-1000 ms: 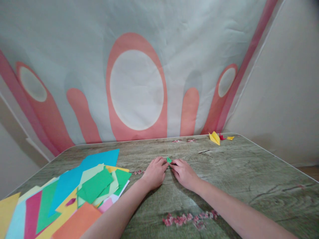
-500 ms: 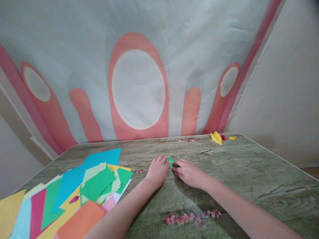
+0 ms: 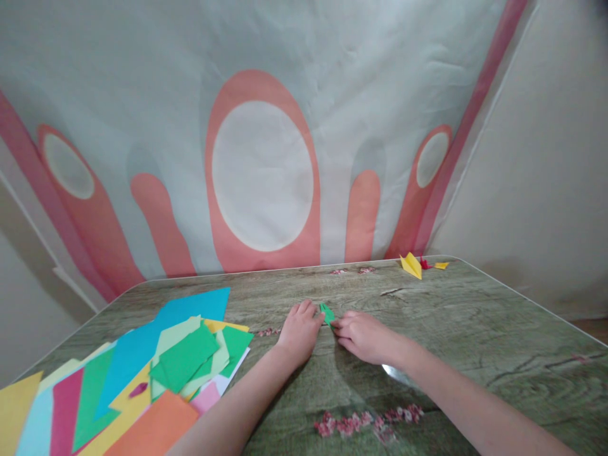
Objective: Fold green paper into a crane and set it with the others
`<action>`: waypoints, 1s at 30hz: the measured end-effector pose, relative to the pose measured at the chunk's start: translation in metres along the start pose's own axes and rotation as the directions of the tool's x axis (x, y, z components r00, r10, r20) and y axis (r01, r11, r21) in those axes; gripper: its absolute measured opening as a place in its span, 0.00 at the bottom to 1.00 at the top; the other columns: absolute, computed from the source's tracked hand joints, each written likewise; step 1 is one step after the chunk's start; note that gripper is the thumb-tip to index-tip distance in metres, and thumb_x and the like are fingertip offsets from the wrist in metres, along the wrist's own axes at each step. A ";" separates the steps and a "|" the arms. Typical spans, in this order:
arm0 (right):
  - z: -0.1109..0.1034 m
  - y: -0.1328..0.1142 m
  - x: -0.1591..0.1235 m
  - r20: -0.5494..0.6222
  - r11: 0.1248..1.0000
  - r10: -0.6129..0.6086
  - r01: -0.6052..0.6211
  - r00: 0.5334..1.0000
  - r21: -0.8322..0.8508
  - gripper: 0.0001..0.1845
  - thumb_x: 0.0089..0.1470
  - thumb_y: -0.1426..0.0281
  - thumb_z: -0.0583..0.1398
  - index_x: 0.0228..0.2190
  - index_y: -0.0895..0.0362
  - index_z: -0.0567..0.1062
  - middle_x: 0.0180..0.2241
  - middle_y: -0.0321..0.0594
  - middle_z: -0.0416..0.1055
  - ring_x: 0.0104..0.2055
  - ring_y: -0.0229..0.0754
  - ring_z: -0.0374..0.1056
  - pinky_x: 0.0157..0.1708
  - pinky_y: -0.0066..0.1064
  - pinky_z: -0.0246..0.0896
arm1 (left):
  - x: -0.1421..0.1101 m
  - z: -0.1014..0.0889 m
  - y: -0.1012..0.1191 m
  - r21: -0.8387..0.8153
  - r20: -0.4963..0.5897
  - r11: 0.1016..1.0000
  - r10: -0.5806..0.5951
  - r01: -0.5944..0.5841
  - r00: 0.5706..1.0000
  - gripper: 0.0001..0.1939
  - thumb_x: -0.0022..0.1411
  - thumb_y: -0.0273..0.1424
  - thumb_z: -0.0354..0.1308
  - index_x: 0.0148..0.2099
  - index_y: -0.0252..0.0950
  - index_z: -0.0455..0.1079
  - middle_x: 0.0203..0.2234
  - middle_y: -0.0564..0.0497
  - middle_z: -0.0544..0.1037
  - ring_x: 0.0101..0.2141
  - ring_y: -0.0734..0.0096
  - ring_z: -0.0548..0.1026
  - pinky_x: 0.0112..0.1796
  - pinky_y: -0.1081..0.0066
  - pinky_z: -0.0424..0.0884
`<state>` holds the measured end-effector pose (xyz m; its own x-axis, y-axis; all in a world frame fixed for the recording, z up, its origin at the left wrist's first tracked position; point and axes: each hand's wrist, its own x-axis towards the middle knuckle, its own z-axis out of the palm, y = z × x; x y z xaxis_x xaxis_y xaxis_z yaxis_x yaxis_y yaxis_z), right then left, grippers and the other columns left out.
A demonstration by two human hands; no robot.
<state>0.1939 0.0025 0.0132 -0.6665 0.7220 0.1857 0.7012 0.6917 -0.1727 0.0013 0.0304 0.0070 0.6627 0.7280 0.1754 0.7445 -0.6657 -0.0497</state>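
A small piece of folded green paper lies on the table between my two hands, with its narrow end pointing away from me. At its left edge, my left hand presses the paper with the thumb, fingers curled down beside it. My right hand pinches the lower right edge between thumb and fingers. Its far part shows; the near edge is partly hidden by my fingertips.
Loose coloured paper sheets are heaped at the left. A yellow paper plane, a small red folded piece and a small yellow piece lie at the table's back right. A printed backdrop stands behind.
My right hand has shifted slightly right and nearer to me along the green paper, more of which now shows. A bright patch now appears under my right wrist.
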 end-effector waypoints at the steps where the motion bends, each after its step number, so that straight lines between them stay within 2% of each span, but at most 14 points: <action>1: 0.001 0.001 0.001 -0.016 1.000 0.002 -0.002 1.000 0.020 0.12 0.55 0.71 0.53 0.27 0.57 0.77 0.31 0.42 0.74 0.37 0.43 0.66 0.41 0.33 0.56 | 0.000 0.000 0.000 -0.003 0.001 1.000 -0.001 0.001 1.000 0.19 0.59 0.24 0.47 0.52 0.38 0.64 0.45 0.43 0.69 0.53 0.58 0.58 0.51 0.58 0.57; 3: 0.007 0.005 0.004 -0.075 0.995 0.036 -0.029 0.997 0.094 0.13 0.55 0.71 0.53 0.25 0.56 0.76 0.29 0.40 0.74 0.35 0.42 0.67 0.40 0.32 0.57 | 0.000 0.001 -0.001 -0.010 -0.001 1.000 0.001 -0.001 1.000 0.19 0.59 0.23 0.47 0.52 0.38 0.64 0.45 0.43 0.68 0.53 0.58 0.59 0.51 0.59 0.57; 4: 0.011 0.009 0.006 -0.135 0.985 0.100 -0.080 0.986 0.151 0.12 0.55 0.72 0.53 0.26 0.55 0.76 0.28 0.39 0.73 0.34 0.41 0.67 0.39 0.31 0.58 | -0.001 0.001 -0.001 -0.015 -0.003 1.000 0.005 -0.005 1.000 0.19 0.59 0.24 0.47 0.52 0.38 0.64 0.45 0.43 0.68 0.52 0.59 0.59 0.51 0.59 0.57; 7: 0.028 0.019 0.014 -0.300 0.913 0.349 -0.249 0.888 0.323 0.06 0.52 0.71 0.56 0.32 0.56 0.74 0.31 0.39 0.71 0.34 0.39 0.66 0.36 0.30 0.60 | -0.001 0.003 -0.003 -0.038 -0.017 0.999 0.030 -0.030 0.999 0.19 0.60 0.24 0.46 0.53 0.39 0.64 0.45 0.44 0.68 0.52 0.61 0.60 0.50 0.60 0.59; 9: 0.039 0.024 0.019 -0.312 0.876 0.422 -0.294 0.851 0.381 0.07 0.49 0.69 0.59 0.33 0.57 0.72 0.33 0.39 0.69 0.31 0.37 0.65 0.34 0.29 0.61 | -0.002 0.004 -0.004 -0.056 -0.030 0.997 0.047 -0.048 0.998 0.19 0.60 0.23 0.46 0.53 0.40 0.63 0.45 0.45 0.68 0.52 0.61 0.60 0.50 0.61 0.59; 13: 0.051 0.026 0.025 -0.307 0.866 0.468 -0.360 0.829 0.348 0.09 0.47 0.67 0.61 0.32 0.57 0.72 0.32 0.40 0.67 0.34 0.40 0.65 0.36 0.31 0.60 | -0.003 0.008 -0.006 -0.095 -0.045 0.994 0.054 -0.058 0.998 0.20 0.60 0.23 0.47 0.53 0.40 0.64 0.45 0.46 0.68 0.51 0.61 0.60 0.50 0.61 0.60; 19: 0.051 0.021 0.025 -0.311 0.837 0.540 -0.456 0.783 0.303 0.09 0.46 0.65 0.62 0.28 0.58 0.71 0.31 0.40 0.66 0.35 0.42 0.64 0.37 0.32 0.59 | -0.002 0.012 -0.005 -0.151 -0.069 0.988 0.025 -0.035 0.997 0.19 0.60 0.24 0.48 0.53 0.42 0.65 0.43 0.46 0.69 0.47 0.63 0.64 0.47 0.63 0.62; 30: 0.052 0.019 0.023 -0.313 0.835 0.536 -0.440 0.784 0.329 0.07 0.50 0.68 0.58 0.23 0.56 0.71 0.26 0.37 0.68 0.31 0.39 0.64 0.32 0.29 0.55 | -0.002 0.013 -0.004 -0.243 -0.103 0.970 0.005 -0.030 0.995 0.19 0.58 0.24 0.49 0.50 0.40 0.68 0.42 0.48 0.70 0.45 0.64 0.65 0.47 0.65 0.63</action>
<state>0.1785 0.0332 -0.0363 -0.0672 0.9322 0.3556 0.7961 0.2649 -0.5440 -0.0022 0.0340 -0.0064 0.6544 0.7043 0.2751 0.6828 -0.7067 0.1852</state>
